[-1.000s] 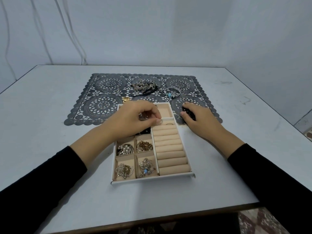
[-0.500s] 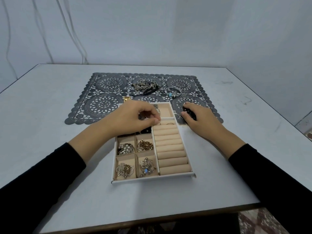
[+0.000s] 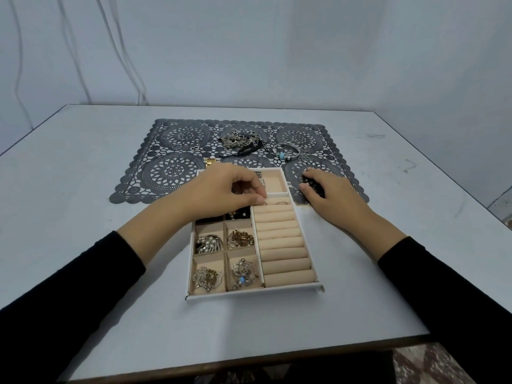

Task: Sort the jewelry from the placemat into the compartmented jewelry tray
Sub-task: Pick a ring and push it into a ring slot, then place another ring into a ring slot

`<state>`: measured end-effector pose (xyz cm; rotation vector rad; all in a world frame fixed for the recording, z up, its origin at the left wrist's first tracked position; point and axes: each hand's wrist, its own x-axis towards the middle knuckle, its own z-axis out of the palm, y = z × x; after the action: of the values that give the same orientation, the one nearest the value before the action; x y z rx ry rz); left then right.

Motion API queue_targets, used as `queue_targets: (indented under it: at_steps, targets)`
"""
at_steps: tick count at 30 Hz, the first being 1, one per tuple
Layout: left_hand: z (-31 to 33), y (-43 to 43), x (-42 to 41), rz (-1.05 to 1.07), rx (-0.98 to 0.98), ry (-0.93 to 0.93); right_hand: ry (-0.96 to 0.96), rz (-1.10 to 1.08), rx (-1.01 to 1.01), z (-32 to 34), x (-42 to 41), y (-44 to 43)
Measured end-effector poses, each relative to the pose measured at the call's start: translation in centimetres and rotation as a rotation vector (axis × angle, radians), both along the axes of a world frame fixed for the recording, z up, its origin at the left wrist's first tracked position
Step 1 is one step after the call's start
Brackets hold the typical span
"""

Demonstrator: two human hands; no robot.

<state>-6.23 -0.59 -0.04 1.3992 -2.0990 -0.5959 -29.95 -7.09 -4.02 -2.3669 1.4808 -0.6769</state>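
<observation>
Worktop: pale grey, carrying everything below.
Placemat: dark lace pattern, lying flat at the far middle; near edge tucked under the far end of the tray.
Jewelry tray: white-rimmed with beige lining, set nearest the viewer; small left-hand compartments filled with mixed pieces.
Ring rolls: stacked along the tray's right side, bare except for the farthest slot.
Left hand: black-sleeved, reaching over the tray's far-left part.
Left fingers: curled, thumb and forefinger pressed together at the farthest ring slot; cannot tell whether anything sits between them.
Right hand: resting on the placemat's near right corner, just beside the tray.
Right fingers: bent around a dark beaded piece, gripping it against the placemat.
Chain pile: silver and black, tangled at the placemat's far middle.
Bangle: silver with blue beads, just right of the chains.
Loose rings: scattered over the placemat's far left.
Slotted ring: seated in the farthest slot, right of the left fingertips.
</observation>
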Motion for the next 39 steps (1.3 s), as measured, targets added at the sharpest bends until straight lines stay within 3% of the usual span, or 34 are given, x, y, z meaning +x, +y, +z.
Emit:
queue_targets:
  at_steps: [20, 25, 30, 39]
  targets:
    - [0.2, 0.4, 0.5, 0.037, 0.019, 0.103, -0.039, -0.022, 0.024, 0.1, -0.1, -0.1]
    - [0.8, 0.2, 2.9, 0.185, -0.014, 0.284, -0.052, -0.049, -0.010, 0.5, -0.2, -0.5]
    - [0.5, -1.2, 6.6, 0.393, -0.225, 0.222, -0.100, -0.071, -0.069, 0.7, 0.0, -2.1]
    - [-1.9, -4.3, 11.5, 0.567, -0.242, 0.110, -0.061, -0.159, -0.090, 0.5, 1.6, -5.8]
